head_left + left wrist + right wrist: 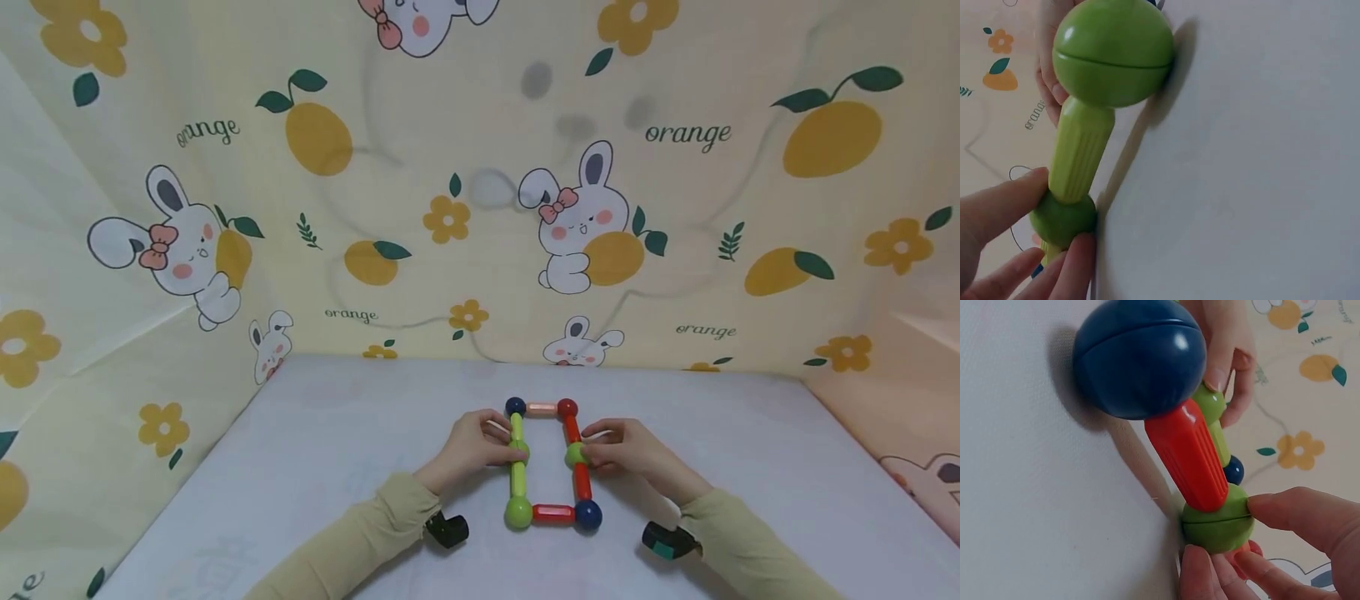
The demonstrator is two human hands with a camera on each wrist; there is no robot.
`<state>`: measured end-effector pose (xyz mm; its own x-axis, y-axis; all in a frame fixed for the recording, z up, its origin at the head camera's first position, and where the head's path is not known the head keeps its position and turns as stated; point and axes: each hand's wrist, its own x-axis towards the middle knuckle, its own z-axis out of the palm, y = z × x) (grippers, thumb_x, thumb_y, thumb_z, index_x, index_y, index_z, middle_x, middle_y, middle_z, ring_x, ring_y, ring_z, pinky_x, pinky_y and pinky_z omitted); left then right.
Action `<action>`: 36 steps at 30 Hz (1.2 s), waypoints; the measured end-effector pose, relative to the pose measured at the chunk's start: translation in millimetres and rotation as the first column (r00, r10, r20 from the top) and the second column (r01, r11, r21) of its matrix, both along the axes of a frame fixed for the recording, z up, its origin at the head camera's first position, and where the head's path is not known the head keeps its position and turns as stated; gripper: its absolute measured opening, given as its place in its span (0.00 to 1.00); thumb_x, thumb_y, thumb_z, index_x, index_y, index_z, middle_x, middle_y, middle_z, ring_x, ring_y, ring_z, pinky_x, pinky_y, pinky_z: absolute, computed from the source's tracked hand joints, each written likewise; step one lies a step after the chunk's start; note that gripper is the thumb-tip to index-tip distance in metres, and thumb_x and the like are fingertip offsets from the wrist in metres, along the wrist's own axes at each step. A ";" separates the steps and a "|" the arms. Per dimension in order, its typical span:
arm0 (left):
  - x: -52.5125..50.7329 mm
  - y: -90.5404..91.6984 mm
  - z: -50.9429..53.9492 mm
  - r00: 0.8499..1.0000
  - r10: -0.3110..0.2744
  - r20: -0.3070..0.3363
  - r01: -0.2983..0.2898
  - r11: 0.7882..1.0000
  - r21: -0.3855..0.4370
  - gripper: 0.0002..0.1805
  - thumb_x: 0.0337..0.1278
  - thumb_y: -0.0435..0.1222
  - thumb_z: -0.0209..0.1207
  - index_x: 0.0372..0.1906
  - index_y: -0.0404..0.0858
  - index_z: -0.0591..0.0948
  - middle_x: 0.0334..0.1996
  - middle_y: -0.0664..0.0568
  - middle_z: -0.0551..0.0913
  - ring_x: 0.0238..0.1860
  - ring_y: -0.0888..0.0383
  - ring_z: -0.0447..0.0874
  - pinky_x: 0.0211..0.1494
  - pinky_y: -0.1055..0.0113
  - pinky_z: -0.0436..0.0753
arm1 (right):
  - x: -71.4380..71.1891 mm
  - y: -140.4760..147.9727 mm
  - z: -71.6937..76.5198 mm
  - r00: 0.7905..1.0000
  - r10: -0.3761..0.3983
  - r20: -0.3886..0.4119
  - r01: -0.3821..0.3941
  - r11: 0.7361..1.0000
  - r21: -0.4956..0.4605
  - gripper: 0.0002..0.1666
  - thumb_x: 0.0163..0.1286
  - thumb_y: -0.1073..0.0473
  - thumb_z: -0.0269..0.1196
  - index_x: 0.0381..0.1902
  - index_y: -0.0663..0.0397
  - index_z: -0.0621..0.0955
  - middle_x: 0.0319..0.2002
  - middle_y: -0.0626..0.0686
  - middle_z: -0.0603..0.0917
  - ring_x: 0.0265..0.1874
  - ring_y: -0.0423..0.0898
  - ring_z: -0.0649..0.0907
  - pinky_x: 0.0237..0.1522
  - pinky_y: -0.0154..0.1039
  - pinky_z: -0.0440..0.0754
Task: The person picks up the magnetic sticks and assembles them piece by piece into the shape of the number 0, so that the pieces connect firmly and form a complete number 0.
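Note:
A rectangle of toy building sticks and balls lies on the white table. My left hand [476, 450] pinches the green ball [1065, 219] midway along its left side, between two yellow-green sticks [517, 480]. Opposite, my right hand [637, 448] holds another green ball [1219, 519] between thumb and fingers, joined to two red sticks [582, 482]. The near corners are a large green ball [518, 512] and a large navy ball [588, 515], linked by a red stick [553, 513]. At the far end, a pink stick [542, 409] links a small navy ball [515, 407] and a red ball [567, 408].
The white tabletop [360, 417] spreads around the rectangle. A patterned cloth [420, 275] with rabbits and oranges hangs behind and along both sides. Dark wrist cameras [447, 530] sit at both cuffs, close to the table.

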<state>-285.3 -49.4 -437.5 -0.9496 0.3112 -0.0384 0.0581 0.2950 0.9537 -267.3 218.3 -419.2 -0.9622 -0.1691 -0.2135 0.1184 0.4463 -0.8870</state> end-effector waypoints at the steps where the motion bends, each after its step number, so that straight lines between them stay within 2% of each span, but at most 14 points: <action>1: -1.8 0.1 0.0 1.000 0.007 0.009 -0.007 1.000 0.009 0.25 0.39 0.35 0.76 0.45 0.35 0.78 0.34 0.50 0.84 0.34 0.57 0.84 0.37 0.65 0.85 | -0.5 -1.2 -0.1 1.000 -0.002 -0.009 0.002 1.000 0.006 0.27 0.62 0.57 0.69 0.53 0.67 0.75 0.38 0.56 0.84 0.34 0.50 0.83 0.39 0.42 0.85; 5: -8.8 -0.1 -0.3 0.999 0.038 0.025 -0.039 0.999 0.025 0.24 0.42 0.34 0.74 0.47 0.35 0.79 0.35 0.50 0.84 0.35 0.56 0.84 0.38 0.65 0.85 | -3.5 -5.3 -0.5 0.999 -0.022 -0.027 0.022 1.000 0.016 0.27 0.62 0.56 0.69 0.53 0.66 0.75 0.38 0.56 0.83 0.33 0.49 0.84 0.39 0.40 0.85; 10: -12.8 -1.1 -1.3 0.997 0.070 0.016 -0.070 0.997 -0.015 0.21 0.42 0.36 0.74 0.44 0.36 0.81 0.34 0.50 0.84 0.35 0.57 0.84 0.38 0.66 0.85 | -8.9 -7.1 -1.5 0.999 -0.046 -0.009 0.046 0.999 0.010 0.28 0.61 0.55 0.69 0.53 0.65 0.75 0.41 0.57 0.81 0.33 0.49 0.84 0.39 0.39 0.84; 17: -12.0 -1.9 -4.6 0.997 0.081 0.008 -0.081 0.997 0.000 0.23 0.41 0.37 0.75 0.45 0.36 0.81 0.34 0.50 0.86 0.35 0.57 0.85 0.38 0.66 0.85 | -15.3 -7.5 -3.4 0.998 -0.063 -0.008 0.063 0.998 -0.010 0.29 0.60 0.54 0.70 0.53 0.65 0.75 0.41 0.57 0.82 0.35 0.49 0.84 0.41 0.40 0.84; 24: -7.9 -1.0 -4.2 0.996 0.093 0.001 -0.093 0.996 0.001 0.25 0.41 0.36 0.75 0.49 0.35 0.82 0.34 0.51 0.86 0.35 0.58 0.85 0.38 0.67 0.85 | -14.8 -12.3 -5.4 0.996 -0.075 -0.048 0.076 0.996 0.039 0.29 0.58 0.53 0.71 0.52 0.65 0.76 0.38 0.56 0.84 0.33 0.48 0.84 0.39 0.39 0.84; 30: -7.0 -2.0 -2.9 0.995 0.098 -0.017 -0.099 0.995 -0.016 0.24 0.41 0.38 0.75 0.48 0.36 0.83 0.33 0.52 0.86 0.35 0.59 0.84 0.40 0.67 0.84 | -14.9 -11.6 -2.8 0.995 -0.095 -0.028 0.097 0.994 0.048 0.30 0.58 0.53 0.72 0.53 0.64 0.77 0.41 0.57 0.83 0.33 0.48 0.84 0.39 0.39 0.84; 36: -6.6 -1.5 -5.8 0.993 0.118 -0.032 -0.118 0.993 -0.018 0.25 0.40 0.39 0.75 0.48 0.37 0.84 0.33 0.52 0.86 0.36 0.59 0.84 0.42 0.66 0.84 | -16.7 -10.7 -4.9 0.995 -0.093 -0.018 0.094 0.994 0.048 0.31 0.58 0.52 0.72 0.54 0.64 0.76 0.42 0.57 0.82 0.33 0.47 0.84 0.39 0.39 0.84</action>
